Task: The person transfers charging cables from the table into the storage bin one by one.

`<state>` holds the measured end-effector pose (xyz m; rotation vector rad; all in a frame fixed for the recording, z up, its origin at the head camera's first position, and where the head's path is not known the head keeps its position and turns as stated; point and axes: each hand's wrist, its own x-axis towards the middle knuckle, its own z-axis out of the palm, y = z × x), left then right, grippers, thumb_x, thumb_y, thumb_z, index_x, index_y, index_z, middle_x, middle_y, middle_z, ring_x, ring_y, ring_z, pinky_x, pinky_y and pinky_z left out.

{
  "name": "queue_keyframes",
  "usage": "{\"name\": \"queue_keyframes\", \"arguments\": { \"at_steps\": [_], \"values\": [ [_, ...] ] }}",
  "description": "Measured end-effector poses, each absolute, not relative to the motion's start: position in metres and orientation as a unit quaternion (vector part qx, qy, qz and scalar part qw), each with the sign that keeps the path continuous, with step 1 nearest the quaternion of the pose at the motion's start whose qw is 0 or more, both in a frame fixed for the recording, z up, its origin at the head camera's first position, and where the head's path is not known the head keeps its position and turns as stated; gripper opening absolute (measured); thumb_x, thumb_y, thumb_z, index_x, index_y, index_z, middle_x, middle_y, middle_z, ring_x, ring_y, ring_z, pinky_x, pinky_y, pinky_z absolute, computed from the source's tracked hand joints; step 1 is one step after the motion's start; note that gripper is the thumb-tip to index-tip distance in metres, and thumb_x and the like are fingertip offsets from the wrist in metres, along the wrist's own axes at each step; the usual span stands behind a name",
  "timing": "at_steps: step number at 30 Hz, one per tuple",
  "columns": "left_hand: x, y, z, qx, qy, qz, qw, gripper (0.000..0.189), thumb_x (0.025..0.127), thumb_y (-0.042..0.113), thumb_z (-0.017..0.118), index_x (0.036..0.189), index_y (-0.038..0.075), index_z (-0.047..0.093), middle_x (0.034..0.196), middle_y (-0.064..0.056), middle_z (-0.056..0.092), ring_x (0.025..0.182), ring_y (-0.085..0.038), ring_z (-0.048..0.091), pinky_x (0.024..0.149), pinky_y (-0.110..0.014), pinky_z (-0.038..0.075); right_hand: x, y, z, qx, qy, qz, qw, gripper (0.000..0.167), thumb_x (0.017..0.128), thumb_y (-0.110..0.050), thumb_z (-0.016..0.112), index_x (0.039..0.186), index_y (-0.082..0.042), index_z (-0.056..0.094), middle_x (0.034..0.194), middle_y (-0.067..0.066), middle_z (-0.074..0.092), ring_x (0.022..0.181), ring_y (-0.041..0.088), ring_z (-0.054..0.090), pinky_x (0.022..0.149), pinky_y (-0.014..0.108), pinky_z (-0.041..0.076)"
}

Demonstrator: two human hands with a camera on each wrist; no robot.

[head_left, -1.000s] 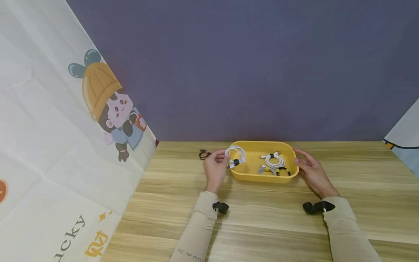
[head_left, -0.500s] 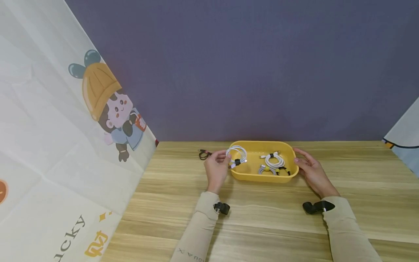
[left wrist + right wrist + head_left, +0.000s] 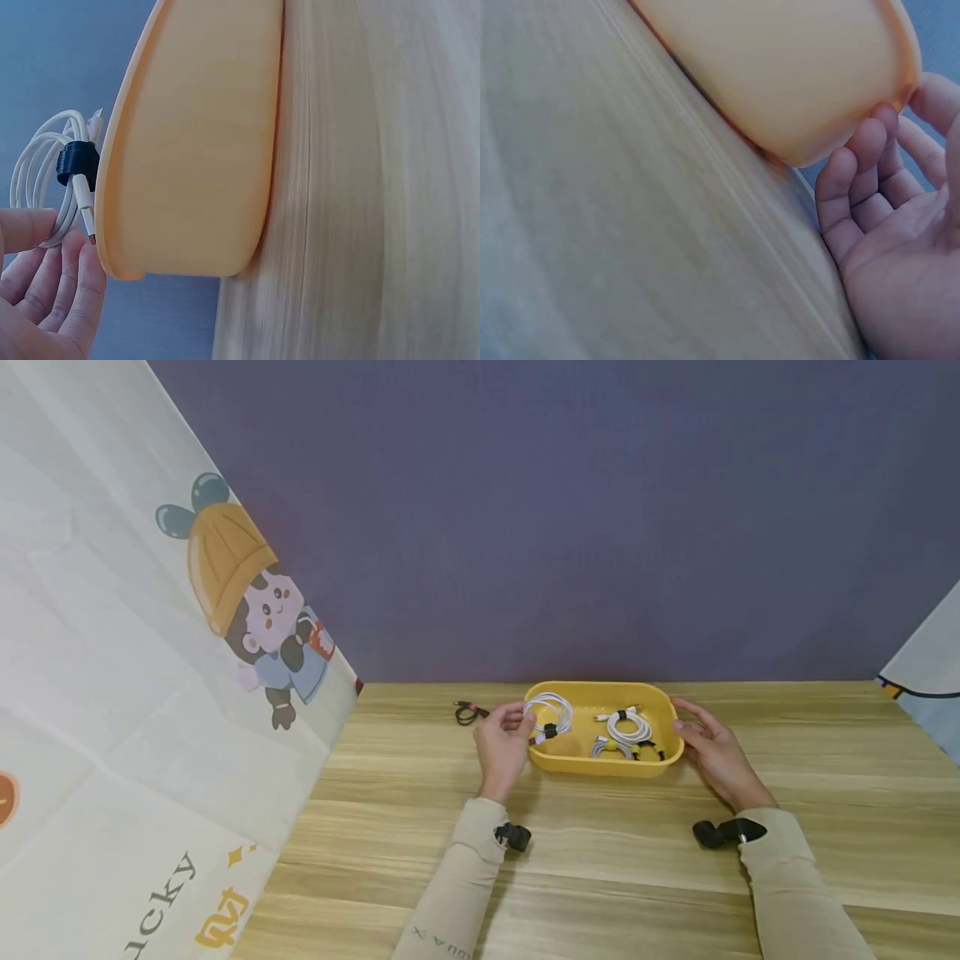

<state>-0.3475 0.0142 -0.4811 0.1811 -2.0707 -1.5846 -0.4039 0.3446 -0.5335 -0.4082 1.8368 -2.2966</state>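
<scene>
My left hand (image 3: 504, 752) pinches a coiled white charging cable (image 3: 551, 711) between thumb and fingers, above the left end of a yellow plastic bin (image 3: 592, 767). In the left wrist view a black strap (image 3: 77, 162) binds the coil, and its plug sits right beside the bin's rim. My right hand (image 3: 720, 764) grips the bin's right end, thumb at the rim and fingers curled against the outer wall (image 3: 802, 75). Inside the bin lie another white coiled cable (image 3: 630, 727) with a black tie, a grey one (image 3: 611, 748) with a yellow tie, and a dark one (image 3: 649, 752).
A small black coiled cable (image 3: 468, 714) lies on the wooden table (image 3: 615, 860), left of the bin and just beyond my left hand. The bin stands near the table's back edge, against a dark blue backdrop (image 3: 562, 527). A printed white curtain (image 3: 112, 652) hangs at the left.
My left hand has moved slightly right, carrying the white cable further over the inside of the bin. My right hand and the bin have stayed almost still.
</scene>
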Motion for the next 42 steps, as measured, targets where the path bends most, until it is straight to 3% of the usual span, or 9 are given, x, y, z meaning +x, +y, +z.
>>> {"name": "queue_keyframes", "arguments": {
  "at_steps": [25, 42],
  "values": [
    [-0.357, 0.018, -0.479, -0.019, -0.849, -0.468, 0.247, 0.017, 0.091, 0.007, 0.076, 0.107, 0.007, 0.077, 0.087, -0.005, 0.076, 0.075, -0.012, 0.068, 0.068, -0.021, 0.057, -0.406, 0.345, -0.534, -0.130, 0.618, -0.771, 0.086, 0.057, 0.104, -0.015, 0.059, 0.157, -0.015, 0.040, 0.107, -0.006, 0.071, 0.099, 0.003, 0.069, 0.080, 0.018, 0.058],
    [-0.368, 0.030, -0.468, -0.106, -0.922, -0.346, 0.137, 0.015, 0.095, 0.012, 0.072, 0.109, 0.010, 0.076, 0.088, -0.003, 0.076, 0.066, -0.003, 0.065, 0.059, -0.012, 0.051, -0.406, 0.345, -0.536, -0.132, 0.614, -0.773, 0.084, 0.057, 0.104, -0.014, 0.060, 0.157, -0.014, 0.040, 0.106, -0.005, 0.071, 0.097, 0.004, 0.069, 0.078, 0.019, 0.059]
  ]
}}
